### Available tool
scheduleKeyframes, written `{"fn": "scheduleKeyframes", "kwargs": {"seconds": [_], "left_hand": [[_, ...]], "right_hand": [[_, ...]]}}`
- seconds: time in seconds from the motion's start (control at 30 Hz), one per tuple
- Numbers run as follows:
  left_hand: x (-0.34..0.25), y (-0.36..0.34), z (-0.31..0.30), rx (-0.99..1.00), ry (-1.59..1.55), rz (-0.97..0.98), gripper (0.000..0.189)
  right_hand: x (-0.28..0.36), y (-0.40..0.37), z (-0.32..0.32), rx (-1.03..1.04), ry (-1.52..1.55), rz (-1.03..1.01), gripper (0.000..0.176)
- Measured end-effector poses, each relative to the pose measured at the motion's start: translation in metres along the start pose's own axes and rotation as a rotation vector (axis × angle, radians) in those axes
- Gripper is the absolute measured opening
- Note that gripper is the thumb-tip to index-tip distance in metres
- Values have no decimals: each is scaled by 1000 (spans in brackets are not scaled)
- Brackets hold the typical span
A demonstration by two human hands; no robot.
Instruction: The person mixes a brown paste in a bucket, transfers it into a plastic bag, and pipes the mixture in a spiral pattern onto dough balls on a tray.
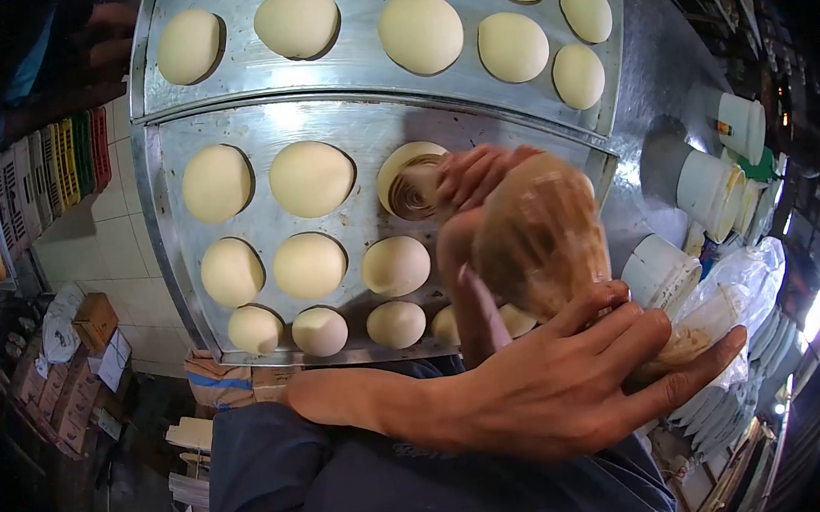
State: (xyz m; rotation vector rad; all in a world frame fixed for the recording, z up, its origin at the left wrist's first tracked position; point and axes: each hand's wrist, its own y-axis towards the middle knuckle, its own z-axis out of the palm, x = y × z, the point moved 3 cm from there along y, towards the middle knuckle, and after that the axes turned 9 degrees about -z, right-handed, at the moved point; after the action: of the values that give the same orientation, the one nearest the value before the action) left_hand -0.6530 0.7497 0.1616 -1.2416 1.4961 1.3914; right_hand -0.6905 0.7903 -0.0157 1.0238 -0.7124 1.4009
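My left hand (568, 378) reaches across from the left, its fingertips at the lower edge of a tilted, see-through container (540, 239) with brown smears, blurred by motion. Beyond the container, my right hand (480, 177) has its fingers curled round a round tool with a coiled face (415, 190). That tool is at a pale dough round (413, 153) on the near metal tray (169, 233), covering part of it. The container hides part of my right hand. More dough rounds (311, 179) lie in rows beside it.
A second metal tray (240, 79) with several dough rounds adjoins the far side. White buckets (706, 186) and a clear plastic bag (758, 272) are at the right. Stacked crates (53, 175) and cardboard boxes (95, 320) are at the left.
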Motion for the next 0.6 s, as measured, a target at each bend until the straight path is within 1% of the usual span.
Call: {"fn": "scheduleKeyframes", "kwargs": {"seconds": [0.1,0.13,0.2,0.23,0.27,0.33,0.37,0.4,0.43,0.5,0.57,0.6], "left_hand": [[-3,-5,-7,53,-2,-5,63],[-3,-6,-8,73,-15,-2,63],[-1,-7,-5,95,-94,6,63],[-1,-9,-1,107,-132,8,62],[-2,-10,2,67,-127,26,62],[-4,-11,6,-8,-108,63,62],[-7,-11,4,19,-108,78,62],[-10,-10,2,42,-107,96,62],[-14,-9,2,64,-108,115,63],[-31,-5,17,31,-217,173,57],[-47,-2,42,4,-289,212,55],[-51,-1,59,-6,-306,228,56]], "right_hand": [[10,-42,6,-178,-11,102,31],[20,-46,-1,-292,-2,98,31],[24,-32,-51,-44,-339,-138,31],[23,-17,-44,-339,-191,-53,32],[28,0,-24,-634,-38,34,32],[16,7,-30,-175,-110,-200,33],[13,11,-25,42,-102,-321,33],[13,0,-23,-48,-145,-358,35],[20,1,-36,-184,-148,-341,36],[38,6,-53,-459,-142,-303,38],[91,17,-70,-533,-319,-168,40],[99,20,-90,-545,-362,-120,42]]}}
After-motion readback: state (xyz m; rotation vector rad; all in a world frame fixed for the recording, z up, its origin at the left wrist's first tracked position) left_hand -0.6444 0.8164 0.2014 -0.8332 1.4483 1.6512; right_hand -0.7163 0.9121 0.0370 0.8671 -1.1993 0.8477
